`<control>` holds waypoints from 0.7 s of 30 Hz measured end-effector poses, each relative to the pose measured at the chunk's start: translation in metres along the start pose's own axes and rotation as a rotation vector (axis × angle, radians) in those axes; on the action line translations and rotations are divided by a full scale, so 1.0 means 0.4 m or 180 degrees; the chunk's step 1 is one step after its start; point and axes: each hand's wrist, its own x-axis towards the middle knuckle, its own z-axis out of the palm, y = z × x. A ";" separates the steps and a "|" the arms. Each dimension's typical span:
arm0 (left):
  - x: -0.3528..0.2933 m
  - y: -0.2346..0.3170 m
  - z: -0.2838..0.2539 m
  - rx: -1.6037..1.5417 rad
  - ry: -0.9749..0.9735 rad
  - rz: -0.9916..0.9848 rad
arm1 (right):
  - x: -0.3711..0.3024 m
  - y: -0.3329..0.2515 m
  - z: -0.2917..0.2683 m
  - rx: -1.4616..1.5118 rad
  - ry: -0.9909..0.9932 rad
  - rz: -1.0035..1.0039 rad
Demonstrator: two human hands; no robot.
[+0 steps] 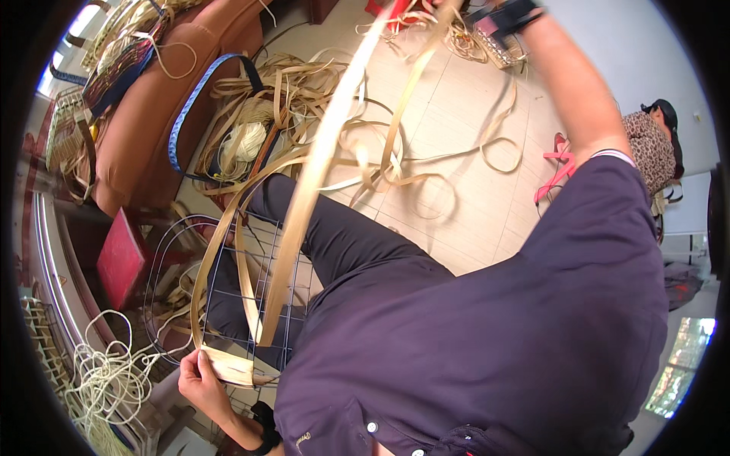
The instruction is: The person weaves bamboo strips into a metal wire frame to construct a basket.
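At the lower left, my left hand pinches a flat tan strip where it wraps in a pale band around the edge of a dark wire frame. The wire frame, an open grid, lies beside my legs. From it a long flat tan strip rises tightly, blurred, to the top edge. My right arm is stretched up there, with a black band on the wrist. My right hand is at the picture's edge with the raised strip; its fingers are mostly cut off. More of the strip hangs down in loose curls.
On the floor, tangled tan strips surround a bag with a blue handle and a ball of cord. A brown padded seat holds woven bags. A red panel and pale cord coils are at left. Another person is at right.
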 end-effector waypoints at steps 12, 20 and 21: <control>-0.002 -0.010 -0.007 0.0112 0.0107 -0.0029 | -0.075 -0.176 0.254 -0.2913 -0.0072 -0.1409; -0.010 -0.012 -0.009 0.0172 0.0196 0.0050 | -0.467 -0.199 0.996 -0.0200 -0.4859 -0.0669; -0.014 0.000 -0.013 0.0154 0.0183 -0.0086 | -0.495 -0.239 1.018 -0.0398 -0.5187 -0.0553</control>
